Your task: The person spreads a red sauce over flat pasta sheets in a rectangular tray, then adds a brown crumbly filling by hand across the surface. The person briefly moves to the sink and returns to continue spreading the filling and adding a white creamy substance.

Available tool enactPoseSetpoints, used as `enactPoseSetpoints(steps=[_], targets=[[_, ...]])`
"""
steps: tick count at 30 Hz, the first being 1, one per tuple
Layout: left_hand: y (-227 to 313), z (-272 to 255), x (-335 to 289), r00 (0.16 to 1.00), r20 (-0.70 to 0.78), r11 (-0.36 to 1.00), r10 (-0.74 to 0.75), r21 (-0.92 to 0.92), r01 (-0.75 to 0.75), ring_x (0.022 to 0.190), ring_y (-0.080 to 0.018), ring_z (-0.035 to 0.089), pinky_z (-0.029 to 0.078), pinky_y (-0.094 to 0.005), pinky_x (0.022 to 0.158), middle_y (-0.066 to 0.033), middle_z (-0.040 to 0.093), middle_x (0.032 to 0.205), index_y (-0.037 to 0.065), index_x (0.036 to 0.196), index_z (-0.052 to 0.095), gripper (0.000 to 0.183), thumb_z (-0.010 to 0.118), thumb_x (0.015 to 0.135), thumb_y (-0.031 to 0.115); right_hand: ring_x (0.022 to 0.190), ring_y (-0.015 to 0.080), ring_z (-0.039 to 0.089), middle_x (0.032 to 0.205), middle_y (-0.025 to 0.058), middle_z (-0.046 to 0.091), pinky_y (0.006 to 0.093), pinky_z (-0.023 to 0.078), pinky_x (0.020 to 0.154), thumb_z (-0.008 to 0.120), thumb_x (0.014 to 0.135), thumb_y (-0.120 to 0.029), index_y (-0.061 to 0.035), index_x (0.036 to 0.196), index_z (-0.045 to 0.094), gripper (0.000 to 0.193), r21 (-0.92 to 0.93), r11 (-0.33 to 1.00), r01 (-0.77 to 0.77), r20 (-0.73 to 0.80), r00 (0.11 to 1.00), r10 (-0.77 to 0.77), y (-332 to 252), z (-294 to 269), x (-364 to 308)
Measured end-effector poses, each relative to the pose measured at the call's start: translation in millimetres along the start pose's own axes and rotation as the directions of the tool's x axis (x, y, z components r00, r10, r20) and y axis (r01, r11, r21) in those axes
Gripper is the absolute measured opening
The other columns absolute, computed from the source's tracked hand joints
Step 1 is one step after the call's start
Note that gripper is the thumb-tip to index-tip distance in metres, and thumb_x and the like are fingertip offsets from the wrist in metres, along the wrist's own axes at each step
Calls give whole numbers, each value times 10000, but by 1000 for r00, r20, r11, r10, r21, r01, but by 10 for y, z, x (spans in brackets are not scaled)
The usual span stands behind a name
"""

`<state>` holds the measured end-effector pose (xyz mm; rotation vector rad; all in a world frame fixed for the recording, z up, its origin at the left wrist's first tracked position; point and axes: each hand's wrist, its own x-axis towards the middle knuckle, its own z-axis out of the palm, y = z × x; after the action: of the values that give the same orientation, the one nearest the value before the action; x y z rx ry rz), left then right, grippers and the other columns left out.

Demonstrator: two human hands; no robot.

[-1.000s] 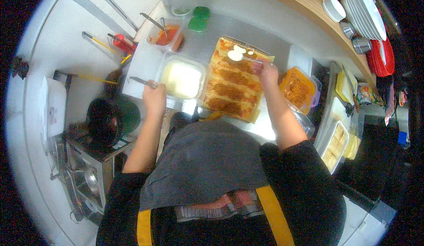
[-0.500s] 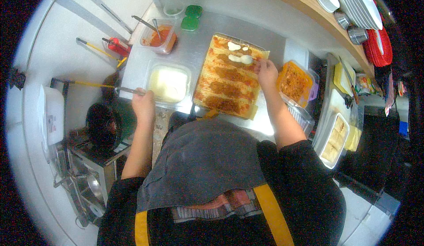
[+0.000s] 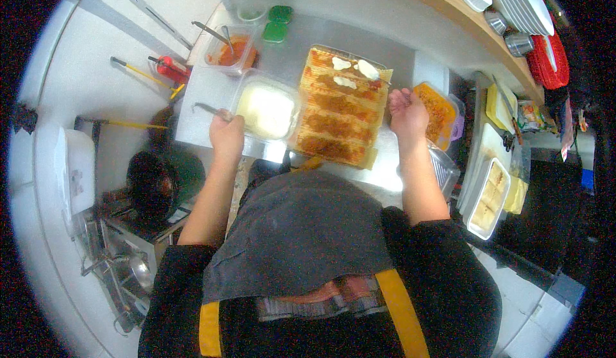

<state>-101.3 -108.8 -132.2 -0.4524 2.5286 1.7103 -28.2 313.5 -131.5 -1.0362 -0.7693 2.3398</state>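
My right hand is closed around the thin handle of a spoon. The spoon's bowl appears loaded with white sauce, over the far right of the tray. In that tray are pale ridged pasta sheets with bands of brown meat filling and white dabs at the far end. My left hand is closed on a slim utensil with a curved tip, its kind unclear. It is beside the left rim of a clear tub of white sauce.
A tub of red sauce with utensils stands far left, near green-lidded containers. An orange-stained tub of meat filling sits beside my right hand. A shelf with stacked plates overhangs the back right. A filled white tray lies right.
My left hand and the white sauce tub have shifted right and slightly away from me. My right hand has moved right and nearer, and the white sauce has moved toward the tray's far right.
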Motion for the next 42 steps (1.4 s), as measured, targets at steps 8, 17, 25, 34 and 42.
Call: enactPoseSetpoints(steps=[8, 17, 25, 34, 42], targets=[[260, 341, -129, 988, 121, 996, 91, -20, -90, 705, -187, 584, 470, -372, 660, -66, 618, 747, 32, 848, 598, 108, 661, 800, 105, 776, 239, 687, 878, 141, 711, 343, 568, 696, 465, 1087, -216, -3, 1129, 612, 262, -337, 935, 116, 388, 921, 26, 302, 361, -817], [381, 490, -301, 979, 111, 983, 169, -87, -159, 624, -100, 439, 369, -315, 557, 29, 455, 692, 105, 775, 458, 200, 637, 813, 27, 736, 160, 675, 957, 117, 743, 289, 531, 653, 509, 1073, -204, 5, 1179, 628, 263, -614, 786, 70, 347, 919, 189, 971, 459, -1187], [303, 393, -303, 978, 112, 982, 173, 55, -180, 641, -158, 482, 398, -348, 588, -24, 505, 701, 77, 791, 499, 136, 634, 812, 73, 735, 171, 663, 1031, 161, 745, 261, 502, 637, 509, 1063, -222, -12, 1206, 596, 268, -383, 864, -325, 295, 844, 448, 961, 347, -854], [-16, 163, -53, 997, -27, 993, 70, 102, -67, 756, -313, 632, 495, -432, 728, -186, 659, 793, -22, 958, 638, 248, 649, 788, 158, 692, 170, 659, 988, 149, 746, 273, 478, 592, 485, 1067, -233, -29, 1177, 620, 268, -338, 928, -157, 279, 925, 258, 429, 11, -721], [-273, -266, 90, 995, -98, 979, -15, 201, 35, 749, -243, 611, 490, -389, 716, -139, 648, 809, -17, 966, 623, 229, 642, 801, 141, 637, 172, 654, 962, 141, 752, 304, 447, 531, 534, 1051, -223, -19, 1131, 627, 238, -480, 877, -36, 133, 985, 113, 746, -306, -447]])
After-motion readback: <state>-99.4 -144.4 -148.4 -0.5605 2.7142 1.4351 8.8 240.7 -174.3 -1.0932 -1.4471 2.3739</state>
